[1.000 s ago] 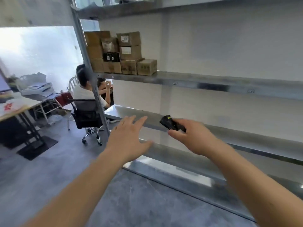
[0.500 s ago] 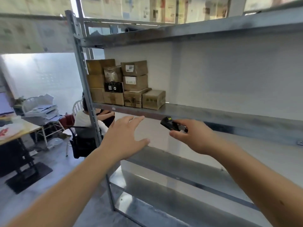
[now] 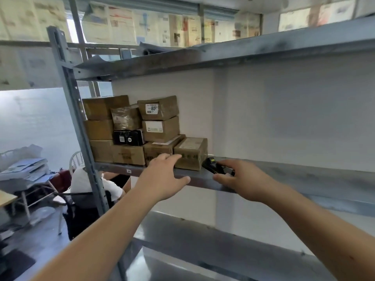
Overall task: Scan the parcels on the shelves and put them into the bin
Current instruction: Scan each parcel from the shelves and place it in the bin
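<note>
Much of the black scanner (image 3: 213, 166) is hidden inside the right hand (image 3: 242, 180); only its front end with a small yellow mark can be seen, pointed toward the rightmost parcel (image 3: 190, 153). The fingers of that hand are curled around the scanner's body. The left hand (image 3: 162, 179) is held with its fingers (image 3: 168, 158) straight and spread, the tips overlapping the lower front of the parcels at the shelf's edge; whether they actually touch the cardboard cannot be told. Nothing is held in it.

The parcels are stacked at the left end of the middle shelf (image 3: 284, 179), against the grey upright post (image 3: 81, 126). Brown cardboard boxes are piled three high, with a small black box (image 3: 128, 137) wedged in the middle row and a crinkled brown packet (image 3: 125, 118) above it. A white label (image 3: 152, 108) with the digits "800" is seen on the top box (image 3: 159, 107); other print is too blurred to be read. The rest of that shelf is bare metal.

The upper shelf's contents are cut off from below. No bin is in view. Behind the post, a seated person (image 3: 89, 181) is partly concealed, and a table (image 3: 6, 197) with stacked papers is cropped at the left edge.
</note>
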Motion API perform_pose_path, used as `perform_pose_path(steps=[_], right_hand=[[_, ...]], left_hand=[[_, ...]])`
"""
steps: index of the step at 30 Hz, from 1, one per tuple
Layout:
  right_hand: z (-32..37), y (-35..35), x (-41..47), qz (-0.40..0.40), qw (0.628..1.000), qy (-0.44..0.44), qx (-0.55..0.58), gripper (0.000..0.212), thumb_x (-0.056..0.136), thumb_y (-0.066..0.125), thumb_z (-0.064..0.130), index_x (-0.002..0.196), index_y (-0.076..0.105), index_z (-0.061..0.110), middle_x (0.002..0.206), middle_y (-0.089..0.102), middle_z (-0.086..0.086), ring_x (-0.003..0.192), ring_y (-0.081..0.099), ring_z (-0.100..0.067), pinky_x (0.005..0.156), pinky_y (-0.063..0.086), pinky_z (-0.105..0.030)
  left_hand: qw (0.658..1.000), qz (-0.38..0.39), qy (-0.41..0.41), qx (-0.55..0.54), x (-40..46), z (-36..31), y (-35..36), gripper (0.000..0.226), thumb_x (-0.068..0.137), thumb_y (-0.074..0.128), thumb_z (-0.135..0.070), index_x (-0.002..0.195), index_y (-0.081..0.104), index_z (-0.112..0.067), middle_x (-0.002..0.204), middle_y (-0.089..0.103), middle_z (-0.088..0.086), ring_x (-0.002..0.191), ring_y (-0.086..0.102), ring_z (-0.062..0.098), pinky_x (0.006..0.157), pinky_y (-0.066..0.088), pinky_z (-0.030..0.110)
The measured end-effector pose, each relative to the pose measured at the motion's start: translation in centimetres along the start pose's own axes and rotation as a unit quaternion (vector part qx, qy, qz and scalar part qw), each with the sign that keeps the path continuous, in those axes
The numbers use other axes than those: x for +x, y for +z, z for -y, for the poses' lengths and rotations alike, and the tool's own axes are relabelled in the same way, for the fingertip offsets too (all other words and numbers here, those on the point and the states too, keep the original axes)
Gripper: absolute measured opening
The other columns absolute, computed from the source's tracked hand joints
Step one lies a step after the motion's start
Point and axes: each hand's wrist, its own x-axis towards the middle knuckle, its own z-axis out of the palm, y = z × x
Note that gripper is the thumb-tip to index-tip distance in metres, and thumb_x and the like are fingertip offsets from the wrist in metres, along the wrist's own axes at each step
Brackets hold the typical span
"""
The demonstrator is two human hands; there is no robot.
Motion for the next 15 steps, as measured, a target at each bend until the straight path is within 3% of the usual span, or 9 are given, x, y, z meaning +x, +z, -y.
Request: perform_pose_path(steps=[3,4,7,12,15], right_hand=[[-0.1,1.5,2.3,-0.021,0.999,0.023,0.008,0.039,0.094,0.064,0.058,0.132,0.06,0.048,0.067,0.063,0.029,0.056,0.058,0.008,0.042,0.037,-0.013],[-0.1,2.0,2.9,-0.031,0.999,0.034,0.007,0.043,0.094,0.063,0.058,0.135,0.059,0.048,0.066,0.063,0.023,0.057,0.058,0.008,0.043,0.038,-0.013],[-0.1,2.8,4.6,-0.054,0.995,0.08,-0.021,0.046,0.093,0.061,0.063,0.137,0.056,0.049,0.079,0.061,0.02,0.067,0.063,-0.003,0.052,0.046,-0.017],[0.2,3.3,7.2,-0.083,0.987,0.125,-0.055,0.049,0.092,0.06,0.065,0.138,0.056,0.048,0.093,0.065,0.021,0.077,0.065,-0.004,0.071,0.057,-0.029],[0.8,3.9,8.3,-0.095,0.983,0.144,-0.069,0.049,0.092,0.062,0.063,0.137,0.058,0.044,0.089,0.065,0.019,0.073,0.066,-0.006,0.07,0.058,-0.03]], left_hand=[[0.999,0.01,0.035,-0.023,3.6,1.1,0.7,0.085,0.087,0.067,-0.068,0.16,0.033,-0.041,0.166,0.032,-0.004,0.15,0.034,0.023,0.116,0.042,0.045],[0.998,0.016,0.051,-0.025,4.8,1.3,0.8,0.084,0.088,0.068,-0.067,0.16,0.034,-0.04,0.166,0.033,-0.004,0.149,0.036,0.023,0.116,0.043,0.045],[0.996,0.015,0.089,-0.008,8.4,1.7,0.8,0.082,0.089,0.065,-0.067,0.159,0.035,-0.037,0.164,0.036,-0.002,0.147,0.04,0.024,0.112,0.047,0.046],[0.994,0.013,0.106,0.009,13.1,2.3,1.7,0.079,0.09,0.057,-0.07,0.157,0.04,-0.032,0.154,0.047,0.003,0.137,0.05,0.025,0.103,0.052,0.043],[0.991,0.015,0.13,0.006,14.0,2.4,2.6,0.08,0.089,0.057,-0.072,0.157,0.041,-0.033,0.155,0.047,0.002,0.137,0.049,0.027,0.106,0.05,0.044]])
